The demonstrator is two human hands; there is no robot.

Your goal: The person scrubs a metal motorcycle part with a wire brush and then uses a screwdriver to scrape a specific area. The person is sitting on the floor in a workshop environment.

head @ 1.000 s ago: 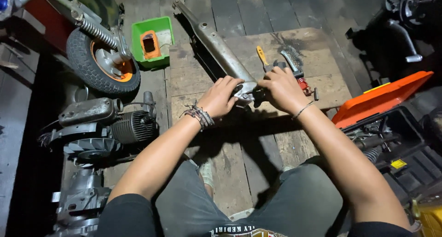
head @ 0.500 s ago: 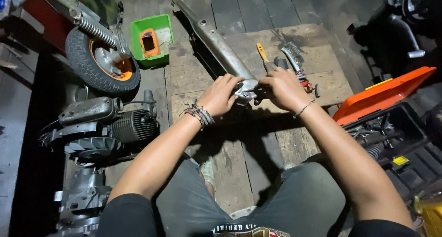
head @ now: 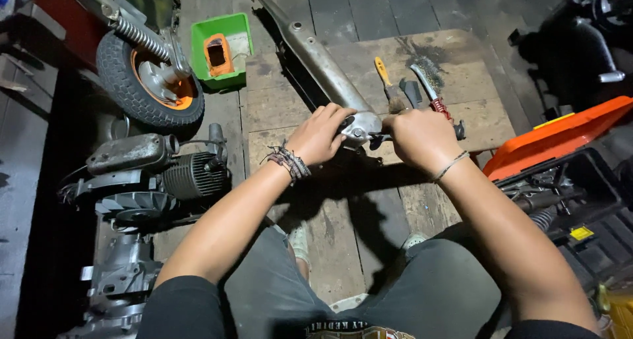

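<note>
One long grey metal arm (head: 315, 56) lies diagonally on the wooden board (head: 461, 62), far end up-left by the floor planks, near end at the board's front edge between both hands. Left hand (head: 319, 136) is curled over the near end of the arm from the left, fingers wrapped on it. Right hand (head: 415, 136) is closed in a fist just right of that end, gripping a small dark tool (head: 377, 140) that meets the arm's tip; what kind of tool, can't tell. One bundle of cord bracelets on the left wrist, one thin band on the right.

On the board just behind the right hand: one yellow-handled brush (head: 389, 85), one wire brush (head: 425, 75) with a red spring-like piece at its near end, one small dark part between them.

Further out, left: one green tub (head: 237, 29) holding one orange part (head: 216, 54); one small wheel (head: 148, 82) with orange rim and one coil spring above it; one finned engine (head: 151, 174) on the floor, more grey castings below it.

Right: one open black toolbox (head: 593, 200) with orange lid (head: 560, 138), metal parts inside. One dark machine top right, detail lost in shadow.
</note>
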